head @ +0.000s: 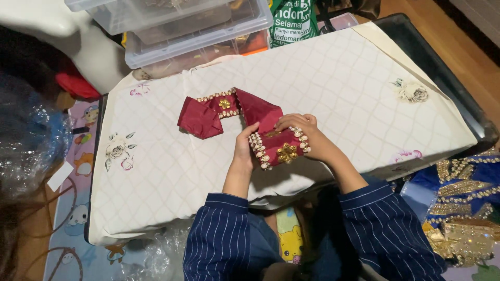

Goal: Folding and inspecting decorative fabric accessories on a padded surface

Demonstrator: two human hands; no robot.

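Both hands, left hand [245, 148] and right hand [303, 130], pinch a folded maroon satin band trimmed with pearls and gold flowers [237, 117] over the white-clothed table [338, 83].

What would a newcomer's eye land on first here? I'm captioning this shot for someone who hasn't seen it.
The dark red cloth band trimmed with pearl beads, mid-table on the cream quilted cover. The left hand and right hand grip its near end by a gold ornament. Blue and gold beaded fabric glitters at lower right.

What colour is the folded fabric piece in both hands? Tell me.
Maroon fabric piece, pearl-edged; head view.
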